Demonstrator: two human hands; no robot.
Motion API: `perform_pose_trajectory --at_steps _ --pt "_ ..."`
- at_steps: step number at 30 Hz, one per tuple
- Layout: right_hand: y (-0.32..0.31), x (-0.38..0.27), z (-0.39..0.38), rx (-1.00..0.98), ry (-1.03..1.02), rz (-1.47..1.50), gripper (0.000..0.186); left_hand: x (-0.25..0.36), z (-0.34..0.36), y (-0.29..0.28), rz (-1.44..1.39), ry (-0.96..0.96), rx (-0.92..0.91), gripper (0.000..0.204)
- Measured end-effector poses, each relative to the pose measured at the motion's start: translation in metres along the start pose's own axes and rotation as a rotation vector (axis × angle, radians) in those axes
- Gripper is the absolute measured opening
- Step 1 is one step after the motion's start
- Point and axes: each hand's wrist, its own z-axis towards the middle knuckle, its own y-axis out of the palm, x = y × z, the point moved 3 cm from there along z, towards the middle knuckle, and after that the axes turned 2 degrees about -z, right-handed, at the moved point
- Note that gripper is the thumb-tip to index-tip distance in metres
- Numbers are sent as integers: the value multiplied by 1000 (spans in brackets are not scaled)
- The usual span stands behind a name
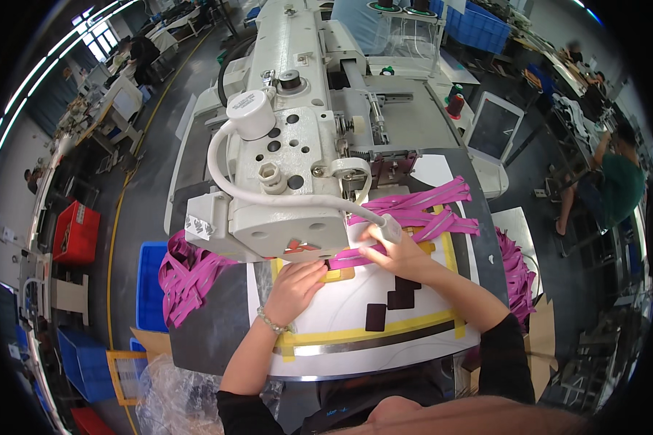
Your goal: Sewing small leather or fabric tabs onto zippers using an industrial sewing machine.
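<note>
A large white sewing machine (290,163) fills the middle, its head above the work area. My right hand (403,255) is closed, thumb and fingers pinching a magenta zipper strip (348,258) under the machine head. My left hand (295,288), with a beaded bracelet at the wrist, has its fingers pressed together at the strip's left end; what they hold, if anything, is hidden. More magenta zipper strips (435,199) lie behind my right hand. In front of it, several small black rectangular patches (376,317) rest on a white sheet (326,312) edged with yellow tape.
Bundles of magenta strips hang at the left (185,279) and lie on the right (514,275). A blue bin (151,286) stands by the table's left edge. At the right are a tablet-like screen (495,125) and thread spools (455,105). Another person (620,177) sits far right.
</note>
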Motion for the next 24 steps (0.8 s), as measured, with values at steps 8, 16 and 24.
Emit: perform_pose_trajectory --at_steps 8,16,24 --pt "40 17 23 21 293 754 22 -2 -3 1 -14 -11 -11 35" --pt "30 0 3 79 315 927 25 4 -5 -3 31 -58 -17 53" --pt "4 -28 -12 -159 -388 -175 38 17 -8 10 145 -19 -96 54"
